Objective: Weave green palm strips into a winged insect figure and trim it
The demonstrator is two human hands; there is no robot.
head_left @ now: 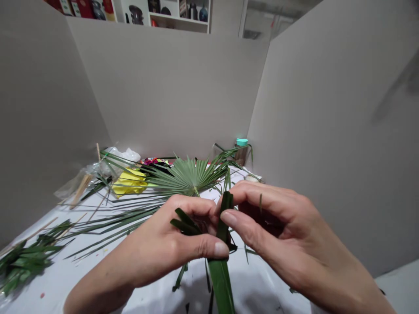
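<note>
Leaf strip, 6 o'clock, lower end cut off by frame; left hand pinches it with folded pieces, right hand clamps its upper end. Fan palm leaf, 12 o'clock. Teal-capped bottle, 1 o'clock, partly hidden behind fronds.

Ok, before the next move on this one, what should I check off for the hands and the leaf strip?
1. Left hand grips the leaf strip: ok, thumb pressed across it.
2. Right hand pinches the strip's upper end: ok.
3. Shorter folded strips held under the left fingers: ok, but how they interlock cannot be told.
4. Strip's lower end free: cannot tell, it runs out of the picture.
5. Fan palm leaf lies on the table behind the hands, apart from them: ok.
</note>
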